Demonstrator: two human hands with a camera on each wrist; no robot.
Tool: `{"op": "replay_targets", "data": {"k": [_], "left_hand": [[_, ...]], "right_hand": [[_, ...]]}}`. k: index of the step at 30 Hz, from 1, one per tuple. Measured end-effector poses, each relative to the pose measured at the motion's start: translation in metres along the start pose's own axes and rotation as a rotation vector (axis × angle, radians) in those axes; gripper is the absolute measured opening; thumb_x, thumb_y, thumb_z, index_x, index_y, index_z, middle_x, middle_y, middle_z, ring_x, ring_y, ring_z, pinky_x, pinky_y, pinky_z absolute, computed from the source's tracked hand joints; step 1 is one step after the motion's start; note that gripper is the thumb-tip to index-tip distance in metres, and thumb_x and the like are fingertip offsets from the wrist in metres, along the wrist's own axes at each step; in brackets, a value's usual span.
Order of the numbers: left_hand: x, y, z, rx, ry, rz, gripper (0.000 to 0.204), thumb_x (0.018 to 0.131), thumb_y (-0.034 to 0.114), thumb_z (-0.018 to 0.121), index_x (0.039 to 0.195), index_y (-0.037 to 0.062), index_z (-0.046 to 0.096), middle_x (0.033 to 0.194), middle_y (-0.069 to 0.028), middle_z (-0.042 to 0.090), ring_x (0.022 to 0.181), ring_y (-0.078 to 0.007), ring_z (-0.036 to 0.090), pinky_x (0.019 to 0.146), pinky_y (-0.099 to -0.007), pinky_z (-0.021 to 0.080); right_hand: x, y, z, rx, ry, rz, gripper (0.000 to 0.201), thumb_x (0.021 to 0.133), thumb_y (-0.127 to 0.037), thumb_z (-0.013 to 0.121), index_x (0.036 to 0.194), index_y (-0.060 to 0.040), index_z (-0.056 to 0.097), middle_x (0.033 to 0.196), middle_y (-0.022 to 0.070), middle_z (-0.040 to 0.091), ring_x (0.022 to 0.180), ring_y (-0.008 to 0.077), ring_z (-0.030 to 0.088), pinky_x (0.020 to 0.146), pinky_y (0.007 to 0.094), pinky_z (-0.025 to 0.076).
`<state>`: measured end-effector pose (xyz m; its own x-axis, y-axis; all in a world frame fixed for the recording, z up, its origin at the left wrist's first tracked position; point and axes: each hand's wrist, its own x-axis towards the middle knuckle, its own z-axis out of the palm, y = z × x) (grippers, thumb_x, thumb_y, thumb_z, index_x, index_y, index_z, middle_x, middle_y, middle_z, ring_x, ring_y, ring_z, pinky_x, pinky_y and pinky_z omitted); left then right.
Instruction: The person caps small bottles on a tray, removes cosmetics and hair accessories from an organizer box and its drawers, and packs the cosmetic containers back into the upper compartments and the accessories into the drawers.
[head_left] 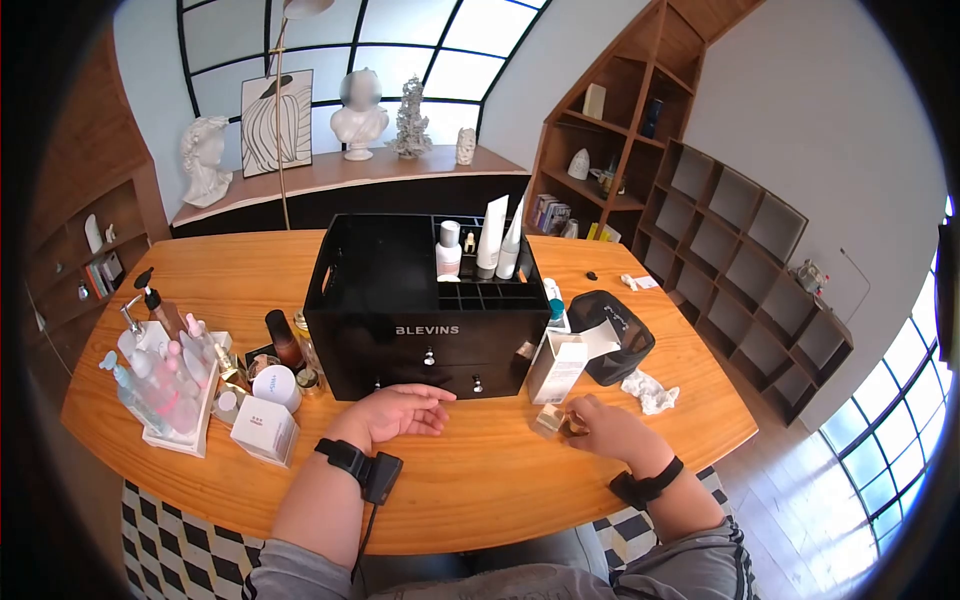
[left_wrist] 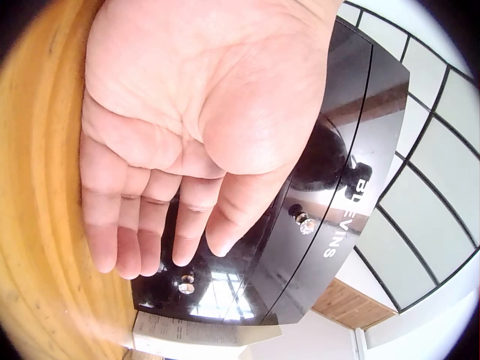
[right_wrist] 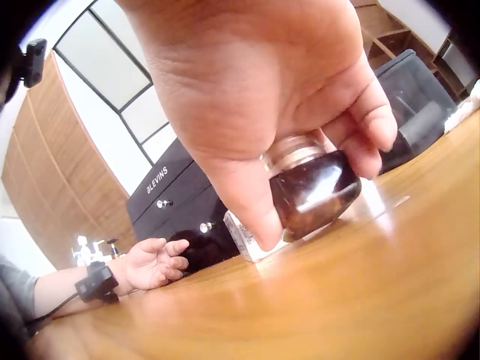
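Observation:
My right hand (head_left: 612, 432) pinches a small dark glass bottle (right_wrist: 316, 193) with a pale shiny collar, thumb on one side and fingers on the other, low over the tabletop. Beside those fingertips in the head view is a small clear and gold item (head_left: 548, 419). A white box (head_left: 557, 372) stands with its flap raised just beyond. My left hand (head_left: 392, 415) holds nothing; its fingers are relaxed, palm turned to the side, in front of the black drawer organizer (head_left: 420, 355) marked BLEVINS. White tubes (head_left: 492, 237) and a white bottle (head_left: 449, 250) stand in its top compartments.
At the left, a white tray (head_left: 205, 425) holds several pump bottles, with a white box (head_left: 264, 432), a round jar (head_left: 277, 386) and a brown bottle (head_left: 284, 340) nearby. To the right lie a black mesh pouch (head_left: 625, 345) and crumpled tissue (head_left: 650, 391).

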<state>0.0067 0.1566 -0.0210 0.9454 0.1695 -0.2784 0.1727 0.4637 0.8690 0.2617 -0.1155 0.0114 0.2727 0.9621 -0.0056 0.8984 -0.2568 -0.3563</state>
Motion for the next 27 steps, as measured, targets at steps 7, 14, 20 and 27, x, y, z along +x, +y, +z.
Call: {"op": "replay_targets", "data": {"k": [7,14,20,27], "left_hand": [[0.000,-0.001,-0.001,-0.005,-0.005,0.006,0.032,0.097,0.015,0.053,0.126,0.0004,0.055,0.101,-0.0119,0.064,0.095,-0.0203,0.063,0.089,-0.0354,0.053],[0.001,-0.003,-0.002,-0.010,-0.030,0.017,0.033,0.097,0.016,0.054,0.126,-0.0002,0.055,0.101,-0.0115,0.064,0.094,-0.0202,0.063,0.090,-0.0351,0.053],[0.002,-0.004,-0.004,-0.032,-0.005,0.007,0.033,0.096,0.011,0.052,0.126,-0.0021,0.054,0.099,-0.0127,0.064,0.094,-0.0225,0.064,0.089,-0.0365,0.053],[0.003,-0.005,-0.004,-0.016,-0.041,0.000,0.035,0.097,0.014,0.052,0.129,0.0006,0.053,0.102,-0.0096,0.064,0.097,-0.0205,0.063,0.091,-0.0358,0.051]], "right_hand": [[-0.009,-0.013,-0.018,-0.030,0.026,0.026,0.044,0.080,-0.022,0.071,0.119,-0.0110,0.054,0.103,0.0122,0.061,0.092,0.0303,0.063,0.077,0.0379,0.049],[-0.004,-0.073,-0.108,-0.016,0.282,0.014,0.035,0.084,-0.024,0.066,0.114,-0.0087,0.060,0.097,0.0131,0.066,0.094,0.0311,0.063,0.078,0.0391,0.051],[0.080,-0.111,-0.145,-0.195,0.555,-0.210,0.033,0.085,-0.026,0.064,0.113,-0.0091,0.059,0.099,0.0130,0.065,0.094,0.0317,0.063,0.081,0.0406,0.050],[0.185,-0.147,-0.177,-0.318,0.416,0.024,0.053,0.090,-0.049,0.055,0.127,-0.0098,0.055,0.120,0.0151,0.062,0.111,0.0323,0.060,0.091,0.0429,0.049]]}}
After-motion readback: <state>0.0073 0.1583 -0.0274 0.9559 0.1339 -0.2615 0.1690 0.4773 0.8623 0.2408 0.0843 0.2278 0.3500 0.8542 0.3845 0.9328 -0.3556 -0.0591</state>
